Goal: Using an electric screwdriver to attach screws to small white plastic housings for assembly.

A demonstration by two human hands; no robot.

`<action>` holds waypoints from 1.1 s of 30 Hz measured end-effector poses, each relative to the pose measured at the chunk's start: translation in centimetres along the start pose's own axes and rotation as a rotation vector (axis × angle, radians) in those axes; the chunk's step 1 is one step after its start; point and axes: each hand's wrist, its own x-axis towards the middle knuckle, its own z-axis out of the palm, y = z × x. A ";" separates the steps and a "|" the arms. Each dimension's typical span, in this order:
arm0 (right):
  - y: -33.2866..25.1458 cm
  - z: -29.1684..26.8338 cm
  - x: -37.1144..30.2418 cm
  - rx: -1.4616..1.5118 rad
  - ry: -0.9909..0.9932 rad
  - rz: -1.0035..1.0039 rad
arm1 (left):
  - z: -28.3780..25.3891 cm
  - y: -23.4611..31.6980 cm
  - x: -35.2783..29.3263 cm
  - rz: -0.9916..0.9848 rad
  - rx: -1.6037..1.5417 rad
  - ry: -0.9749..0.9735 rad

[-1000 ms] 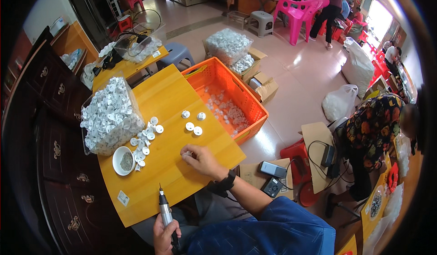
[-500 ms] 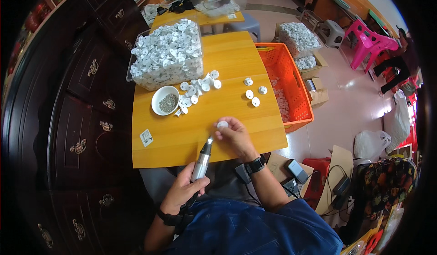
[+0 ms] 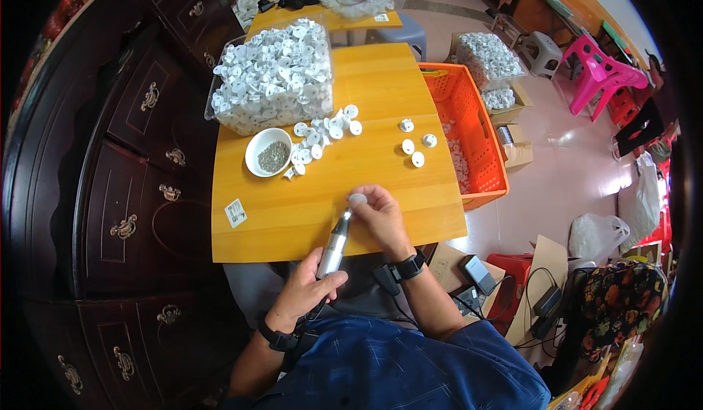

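Observation:
My left hand point(image 3: 307, 287) is closed around a silver and black electric screwdriver point(image 3: 335, 252), its tip pointing up and away from me. Pinched in the fingers of my right hand point(image 3: 382, 220) is a small round white plastic part point(image 3: 358, 198). The screwdriver's tip meets or nearly meets this part; contact is too small to tell. Beyond my hands, a white bowl point(image 3: 251, 162) holds tiny metal screws point(image 3: 274, 157). Loose white plastic parts point(image 3: 316, 138) lie in a cluster beside the bowl. Several more white parts point(image 3: 417, 159) sit apart at the table's right.
A clear bin point(image 3: 234, 121) heaped with white parts stands at the far left of the wooden table point(image 3: 307, 223). An orange crate point(image 3: 492, 183) adjoins the table's right edge. Dark drawers point(image 3: 132, 183) rise on the left. Cartons and black adapters point(image 3: 477, 274) lie at lower right.
My left hand has moved the screwdriver up and to the right, bringing its tip to the white part. My right hand holds nearly the same place. The view has shifted slightly.

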 end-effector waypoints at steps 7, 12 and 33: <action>0.0 0.0 0.0 -0.056 -0.008 -0.006 | 0.0 0.0 0.0 -0.020 -0.003 0.001; 0.2 0.0 0.0 -0.072 -0.008 -0.021 | -0.1 -0.1 0.1 -0.016 0.007 0.002; -0.1 0.0 0.1 -0.004 -0.002 -0.019 | 0.5 0.5 0.0 -0.023 0.070 0.026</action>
